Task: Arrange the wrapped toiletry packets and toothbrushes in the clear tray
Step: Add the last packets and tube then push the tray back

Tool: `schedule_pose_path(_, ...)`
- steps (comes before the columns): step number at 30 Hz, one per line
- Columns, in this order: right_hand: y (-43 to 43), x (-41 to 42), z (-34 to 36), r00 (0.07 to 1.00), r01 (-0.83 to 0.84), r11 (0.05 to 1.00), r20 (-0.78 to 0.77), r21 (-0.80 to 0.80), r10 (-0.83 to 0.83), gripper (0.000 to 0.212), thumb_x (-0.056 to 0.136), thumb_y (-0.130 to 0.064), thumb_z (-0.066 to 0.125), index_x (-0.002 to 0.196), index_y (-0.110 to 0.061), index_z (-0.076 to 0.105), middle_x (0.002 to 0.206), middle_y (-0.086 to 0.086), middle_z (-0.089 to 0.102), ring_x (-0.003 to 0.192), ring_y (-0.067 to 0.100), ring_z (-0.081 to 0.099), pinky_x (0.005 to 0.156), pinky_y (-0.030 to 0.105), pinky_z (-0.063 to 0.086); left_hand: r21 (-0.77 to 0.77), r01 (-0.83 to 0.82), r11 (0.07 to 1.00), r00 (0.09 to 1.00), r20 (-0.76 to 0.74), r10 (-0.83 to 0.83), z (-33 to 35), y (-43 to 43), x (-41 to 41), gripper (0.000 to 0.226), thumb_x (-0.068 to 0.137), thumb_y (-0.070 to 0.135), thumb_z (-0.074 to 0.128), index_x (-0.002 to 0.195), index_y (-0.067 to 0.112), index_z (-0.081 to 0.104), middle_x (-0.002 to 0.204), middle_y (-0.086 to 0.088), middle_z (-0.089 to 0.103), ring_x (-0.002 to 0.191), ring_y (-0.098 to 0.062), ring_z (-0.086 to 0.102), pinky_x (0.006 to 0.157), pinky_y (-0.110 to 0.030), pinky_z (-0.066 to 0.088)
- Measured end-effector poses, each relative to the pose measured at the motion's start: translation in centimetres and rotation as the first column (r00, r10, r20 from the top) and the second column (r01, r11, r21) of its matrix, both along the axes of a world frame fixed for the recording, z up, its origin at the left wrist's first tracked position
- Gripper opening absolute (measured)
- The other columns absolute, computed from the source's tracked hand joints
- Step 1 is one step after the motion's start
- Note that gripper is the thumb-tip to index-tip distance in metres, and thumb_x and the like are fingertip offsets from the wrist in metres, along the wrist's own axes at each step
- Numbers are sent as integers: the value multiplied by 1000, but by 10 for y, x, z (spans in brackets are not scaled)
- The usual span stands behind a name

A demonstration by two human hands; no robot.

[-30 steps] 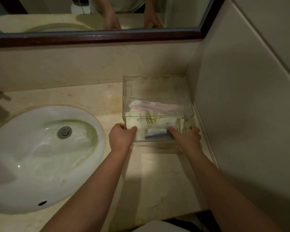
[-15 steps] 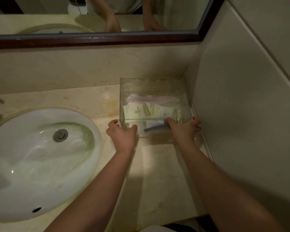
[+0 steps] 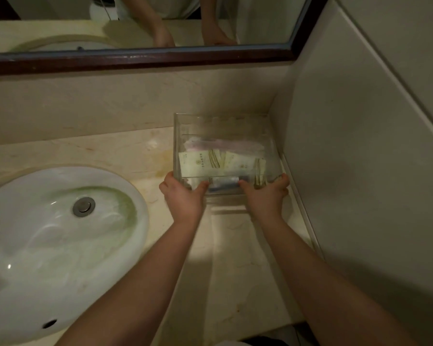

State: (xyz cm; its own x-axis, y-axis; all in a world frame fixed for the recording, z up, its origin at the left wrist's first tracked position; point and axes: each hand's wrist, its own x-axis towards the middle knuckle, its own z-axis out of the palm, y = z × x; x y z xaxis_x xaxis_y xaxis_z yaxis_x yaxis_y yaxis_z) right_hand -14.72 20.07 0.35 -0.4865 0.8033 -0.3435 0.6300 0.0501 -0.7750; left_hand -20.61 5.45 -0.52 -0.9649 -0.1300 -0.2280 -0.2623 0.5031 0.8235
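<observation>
Two grips on one thing: left grip (image 3: 185, 198) curls round the near-left corner of the clear tray (image 3: 178, 136), thumb over the front wall; right grip (image 3: 266, 196) holds the near-right corner the same way. Clear tray sits at 1 o'clock on the surface (image 3: 235, 258), tucked in the wall corner. Inside it: cream packets (image 3: 200, 163) mid-tray, pink-wrapped toothbrush (image 3: 223, 144) toward 12, bluish item (image 3: 223, 182) at 6 between the thumbs. Sink (image 3: 23, 245) at 8 o'clock, mirror (image 3: 135, 21) at 12.
</observation>
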Motion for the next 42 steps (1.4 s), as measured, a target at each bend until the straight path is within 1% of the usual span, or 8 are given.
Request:
schedule_pose_path(9, -4, -16, 4, 989, 52, 999, 138, -16, -49, 115, 66, -45, 82, 148, -15, 6, 144, 23, 25, 114, 41, 52, 89, 40, 47, -48, 23, 999, 1000, -11, -23, -4, -1, -5, 86, 63, 34, 86, 128, 1, 41, 123, -18, 43, 103, -34, 52, 87, -38, 50)
schedule_pose_path(15, -8, -5, -4, 999, 28, 999, 17, 32, -28, 111, 72, -34, 82, 149, -12, 6, 147, 22, 20, 120, 37, 47, 87, 28, 39, -97, -33, 995, 999, 39, 37, 0, 0, -12, 73, 70, 40, 80, 121, 2, 45, 122, -18, 46, 93, -38, 57, 73, -35, 44)
schedule_pose_path(19, -8, -9, -5, 997, 72, 996, 9, 45, -72, 110, 69, -33, 84, 147, -13, 10, 145, 23, 25, 116, 40, 50, 85, 29, 39, -92, -22, 996, 998, 49, 27, -4, 2, -14, 78, 65, 41, 80, 122, 2, 42, 121, -19, 43, 95, -41, 57, 82, -44, 52)
schedule_pose_path(24, -6, -22, -1, 989, 132, 990, 59, 49, -135, 108, 68, -40, 82, 146, -16, 12, 143, 23, 29, 112, 42, 53, 86, 37, 46, -42, 209, 977, 977, 41, -207, -10, -8, -2, 123, 52, 41, 90, 146, 8, 17, 132, -15, 28, 119, -31, 39, 105, -40, 43)
schedule_pose_path(30, 9, 3, -7, 992, -122, 987, -27, 110, 125, 124, 66, -26, 87, 152, -21, -2, 154, 16, 14, 130, 28, 42, 93, 24, 37, -175, 278, 944, 952, -80, -295, -11, -17, -8, 126, 45, 49, 90, 145, 15, 21, 133, -9, 35, 122, -27, 38, 104, -39, 44)
schedule_pose_path(33, 23, 6, -4, 958, -282, 941, 116, 189, 264, 141, 51, -40, 93, 151, -32, -7, 158, 12, 5, 135, 30, 40, 103, 36, 41, -201, 241, 949, 953, -135, -271, -13, -19, -9, 114, 45, 55, 87, 137, 17, 33, 131, -4, 48, 124, -23, 39, 102, -38, 44)
schedule_pose_path(37, 42, -5, -2, 940, -329, 908, 185, 259, 288, 142, 49, -44, 93, 153, -19, 0, 155, 20, 23, 137, 35, 37, 109, 44, 39, -186, 162, 969, 967, -165, -193, -13, -14, -14, 99, 46, 57, 86, 126, 17, 43, 115, -2, 61, 103, -22, 60, 86, -41, 55)
schedule_pose_path(42, 59, -11, -4, 934, -348, 867, 217, 356, 285, 114, 60, -43, 88, 149, -9, 27, 144, 20, 42, 128, 37, 46, 102, 41, 40, -229, 91, 969, 966, -216, -142, -18, -4, -18, 101, 50, 59, 84, 129, 12, 43, 118, -5, 60, 106, -24, 58, 87, -43, 53)
